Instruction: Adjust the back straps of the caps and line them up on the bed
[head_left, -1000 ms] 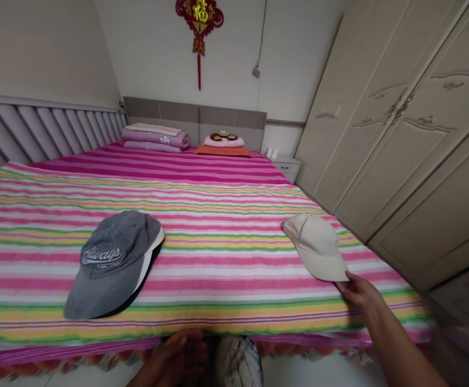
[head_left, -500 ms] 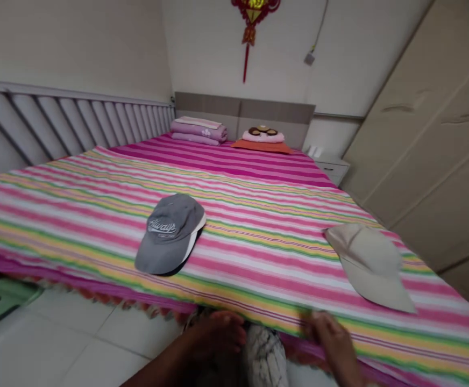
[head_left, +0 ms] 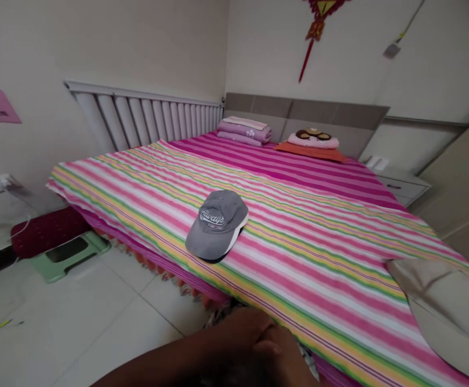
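My left hand [head_left: 236, 333] and my right hand [head_left: 285, 357] lie together at the bottom of the view, just below the near edge of the bed [head_left: 319, 236]. They overlap and look dark, so their fingers do not show clearly. Neither hand touches a cap. A grey cap [head_left: 217, 224] with white lettering rests on the striped bedspread, up and to the left of the hands. A beige cap [head_left: 446, 312] lies at the right edge of the bed, cut off by the frame.
Folded purple blankets [head_left: 244, 130] and a pillow [head_left: 313, 141] sit by the headboard. A white nightstand [head_left: 399, 183] and a cream wardrobe [head_left: 460, 204] stand to the right. A green stool [head_left: 67, 252] with a maroon cushion [head_left: 44, 231] is on the tiled floor at left.
The view has swung left. My right hand has left the beige cap's brim and come back to join my left hand at the bed's near edge. Both caps stay put.
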The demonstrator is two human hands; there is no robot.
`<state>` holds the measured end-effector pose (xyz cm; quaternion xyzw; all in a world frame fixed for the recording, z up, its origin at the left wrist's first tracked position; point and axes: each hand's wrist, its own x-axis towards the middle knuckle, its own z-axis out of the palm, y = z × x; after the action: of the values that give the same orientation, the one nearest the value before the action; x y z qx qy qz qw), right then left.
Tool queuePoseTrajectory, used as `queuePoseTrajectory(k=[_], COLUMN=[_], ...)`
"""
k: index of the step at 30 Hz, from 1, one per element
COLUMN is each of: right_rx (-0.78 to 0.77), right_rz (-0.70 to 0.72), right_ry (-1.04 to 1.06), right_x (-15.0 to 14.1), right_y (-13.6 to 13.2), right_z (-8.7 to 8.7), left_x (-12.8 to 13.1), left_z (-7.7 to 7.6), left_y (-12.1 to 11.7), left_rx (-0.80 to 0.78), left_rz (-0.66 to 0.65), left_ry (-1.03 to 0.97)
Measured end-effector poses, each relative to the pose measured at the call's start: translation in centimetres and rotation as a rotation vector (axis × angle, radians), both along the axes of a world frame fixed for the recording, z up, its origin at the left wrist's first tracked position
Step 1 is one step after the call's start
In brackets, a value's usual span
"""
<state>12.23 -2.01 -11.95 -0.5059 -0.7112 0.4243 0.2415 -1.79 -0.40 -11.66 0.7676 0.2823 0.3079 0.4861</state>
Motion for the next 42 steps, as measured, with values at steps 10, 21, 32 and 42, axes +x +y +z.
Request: queuePoseTrajectory(k=[10, 21, 32, 42], right_rx=[0.116, 0.018, -0.074, -0.118], right_rz=[0.069, -0.015, -0.042, -0.018], right_ry=[-0.258, -0.098, -0.031, 0.025], right_x=[0.4, 2.3, 3.0, 1.5], right_y=[0.5, -1.6, -2.4, -2.4], right_z=[0.3, -1.9, -4.6, -4.1], left_x=[-5.5, -11.1, -11.1, -11.2], left_z=[-0.1, -1.2, -1.1, -0.2], left_y=[1.3, 6.0, 6.5, 6.6], left_rx=[-0.364, -0.935, -0.945, -0.958], left_rz=[0.378, 1.102, 1.155, 1.153], left_ry=[-0.3, -0.934, -0.967, -0.959])
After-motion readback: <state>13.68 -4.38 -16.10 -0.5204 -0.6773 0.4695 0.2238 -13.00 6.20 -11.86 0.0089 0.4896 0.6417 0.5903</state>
